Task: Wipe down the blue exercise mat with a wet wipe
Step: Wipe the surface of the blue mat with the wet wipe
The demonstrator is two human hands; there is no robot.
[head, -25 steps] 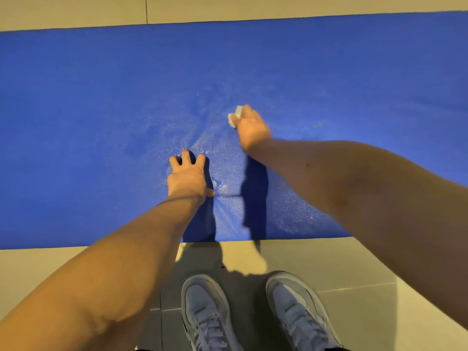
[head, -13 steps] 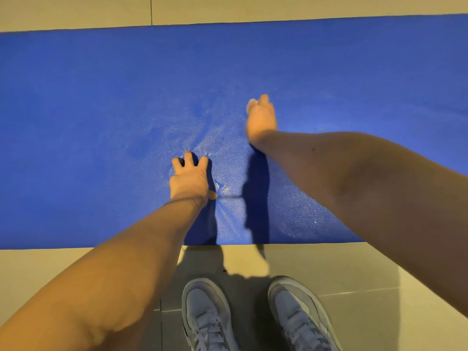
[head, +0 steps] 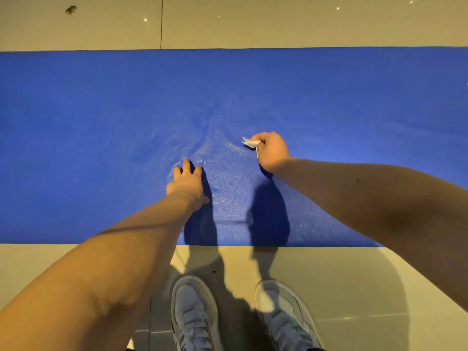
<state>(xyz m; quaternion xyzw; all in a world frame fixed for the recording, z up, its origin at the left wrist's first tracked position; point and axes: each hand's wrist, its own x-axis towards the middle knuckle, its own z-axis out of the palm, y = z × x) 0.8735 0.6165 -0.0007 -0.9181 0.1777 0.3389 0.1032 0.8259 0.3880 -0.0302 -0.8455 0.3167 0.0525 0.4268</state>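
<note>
Your left hand presses flat, fingers spread, on the blue exercise mat lying across the floor. Your right hand pinches the wet wipe against the mat.

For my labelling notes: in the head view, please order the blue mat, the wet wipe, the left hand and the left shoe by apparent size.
1. blue mat, by far the largest.
2. left shoe, but it is nearer the camera, so unsure.
3. left hand.
4. wet wipe, mostly hidden in the right hand.
</note>
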